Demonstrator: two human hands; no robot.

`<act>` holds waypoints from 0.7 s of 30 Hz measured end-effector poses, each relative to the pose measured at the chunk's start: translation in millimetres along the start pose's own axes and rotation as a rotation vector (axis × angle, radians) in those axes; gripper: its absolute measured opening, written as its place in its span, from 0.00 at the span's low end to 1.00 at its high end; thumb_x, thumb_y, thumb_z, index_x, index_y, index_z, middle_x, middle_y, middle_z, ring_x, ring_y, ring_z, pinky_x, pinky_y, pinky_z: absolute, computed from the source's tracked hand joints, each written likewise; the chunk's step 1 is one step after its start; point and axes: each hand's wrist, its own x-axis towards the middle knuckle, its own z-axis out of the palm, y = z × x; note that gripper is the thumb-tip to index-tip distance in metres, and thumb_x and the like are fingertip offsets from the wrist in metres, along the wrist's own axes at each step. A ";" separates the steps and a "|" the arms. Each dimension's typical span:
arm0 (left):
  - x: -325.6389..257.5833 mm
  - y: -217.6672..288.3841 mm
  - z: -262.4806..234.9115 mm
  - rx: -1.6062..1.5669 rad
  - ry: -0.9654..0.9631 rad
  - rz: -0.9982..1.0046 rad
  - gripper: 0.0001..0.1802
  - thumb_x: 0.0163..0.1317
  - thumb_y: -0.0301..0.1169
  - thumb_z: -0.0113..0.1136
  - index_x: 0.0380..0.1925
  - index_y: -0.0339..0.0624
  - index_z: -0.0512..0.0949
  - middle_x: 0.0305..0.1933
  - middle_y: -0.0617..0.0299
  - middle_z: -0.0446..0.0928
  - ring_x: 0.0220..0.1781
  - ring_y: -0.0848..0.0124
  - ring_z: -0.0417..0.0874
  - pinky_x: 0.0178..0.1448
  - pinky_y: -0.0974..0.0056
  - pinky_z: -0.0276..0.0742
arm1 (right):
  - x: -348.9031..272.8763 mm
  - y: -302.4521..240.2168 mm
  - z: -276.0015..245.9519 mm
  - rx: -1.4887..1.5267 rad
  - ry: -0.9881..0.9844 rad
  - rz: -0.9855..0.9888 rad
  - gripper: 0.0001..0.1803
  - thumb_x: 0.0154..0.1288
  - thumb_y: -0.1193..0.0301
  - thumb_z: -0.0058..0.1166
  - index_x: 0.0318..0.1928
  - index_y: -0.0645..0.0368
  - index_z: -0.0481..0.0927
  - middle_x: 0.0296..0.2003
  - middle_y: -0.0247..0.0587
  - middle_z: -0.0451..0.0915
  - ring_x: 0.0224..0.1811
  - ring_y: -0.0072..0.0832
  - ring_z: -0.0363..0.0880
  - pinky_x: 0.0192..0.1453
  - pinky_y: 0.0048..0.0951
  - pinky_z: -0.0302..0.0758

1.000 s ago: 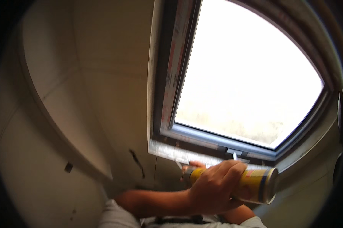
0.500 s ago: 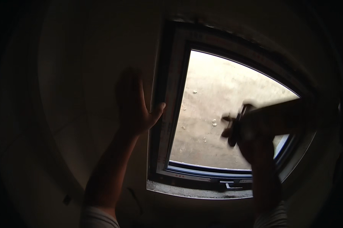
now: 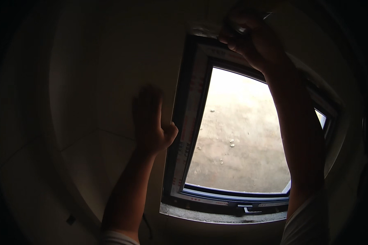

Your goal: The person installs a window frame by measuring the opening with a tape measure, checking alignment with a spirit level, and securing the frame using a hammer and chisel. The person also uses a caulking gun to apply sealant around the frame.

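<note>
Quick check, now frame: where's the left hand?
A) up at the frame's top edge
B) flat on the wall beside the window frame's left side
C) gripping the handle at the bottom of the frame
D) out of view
B: the left hand lies open against the wall, thumb toward the left side of the window frame; it is the right hand that is up at the top edge.

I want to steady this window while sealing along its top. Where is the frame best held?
Probably the left upright of the window frame, about mid-height, coming from the wall side. It runs long and straight, and the left hand rests flat on the wall right beside it. The right hand is occupied at the top edge.
</note>
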 end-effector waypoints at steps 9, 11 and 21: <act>-1.0 2.1 2.0 0.026 -0.017 -0.034 0.52 0.52 0.38 0.64 0.81 0.34 0.63 0.84 0.33 0.61 0.87 0.35 0.59 0.87 0.27 0.49 | 0.6 -5.1 17.9 -0.117 0.114 0.003 0.25 0.76 0.59 0.63 0.65 0.57 0.75 0.61 0.49 0.77 0.49 0.42 0.88 0.40 0.32 0.83; -1.3 0.8 -1.0 0.030 -0.021 -0.033 0.52 0.52 0.37 0.64 0.81 0.34 0.63 0.84 0.33 0.61 0.87 0.35 0.59 0.87 0.27 0.48 | -0.5 -5.9 21.4 -0.146 0.131 0.042 0.24 0.75 0.59 0.63 0.64 0.57 0.76 0.62 0.49 0.76 0.49 0.43 0.88 0.41 0.32 0.84; 3.0 6.9 -2.9 -0.009 -0.028 -0.041 0.53 0.49 0.32 0.68 0.79 0.32 0.64 0.83 0.33 0.62 0.87 0.36 0.60 0.87 0.28 0.49 | -6.5 -5.5 31.4 -0.137 0.198 0.020 0.25 0.75 0.59 0.63 0.65 0.58 0.76 0.54 0.46 0.81 0.49 0.40 0.89 0.46 0.36 0.87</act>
